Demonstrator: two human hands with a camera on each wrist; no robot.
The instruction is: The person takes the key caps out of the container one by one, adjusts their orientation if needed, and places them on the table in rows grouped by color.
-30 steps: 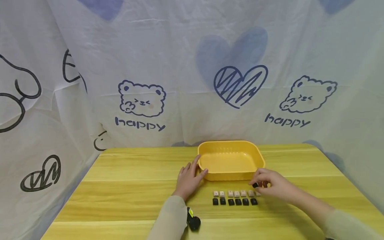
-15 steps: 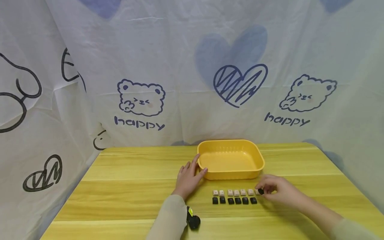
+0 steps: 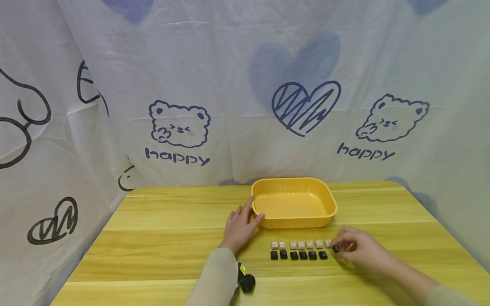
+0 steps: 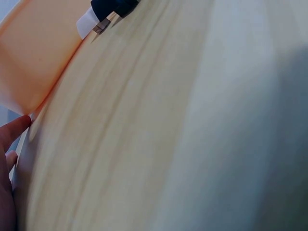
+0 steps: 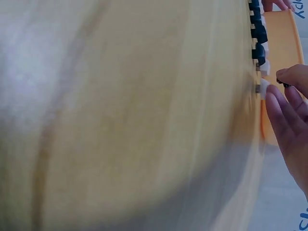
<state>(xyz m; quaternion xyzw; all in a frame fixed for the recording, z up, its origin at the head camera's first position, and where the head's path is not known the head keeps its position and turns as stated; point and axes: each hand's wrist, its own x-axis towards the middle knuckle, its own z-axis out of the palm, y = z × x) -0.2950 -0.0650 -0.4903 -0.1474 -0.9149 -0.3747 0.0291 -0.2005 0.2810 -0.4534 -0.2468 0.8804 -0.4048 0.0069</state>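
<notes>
Between the thumb and fingers of my right hand (image 3: 357, 246) a black keycap (image 3: 336, 249) is pinched, just right of two rows of keycaps. The far row is made of white keycaps (image 3: 301, 245), and the near row of black keycaps (image 3: 303, 255). In the right wrist view the held keycap is mostly covered by the fingers. My left hand (image 3: 238, 227) rests at the left side of a yellow plastic basin (image 3: 296, 223), its fingers spread and touching the rim.
All of it stands on a wood-grain table (image 3: 160, 246). A printed cloth (image 3: 229, 85) hangs behind the table and at its left. Near the left sleeve shows a black round object (image 3: 246, 282), partly under the wrist.
My right hand has moved from the basin's front right corner toward me and slightly right, carrying the black keycap to the end of the rows. The left hand has stayed still.
</notes>
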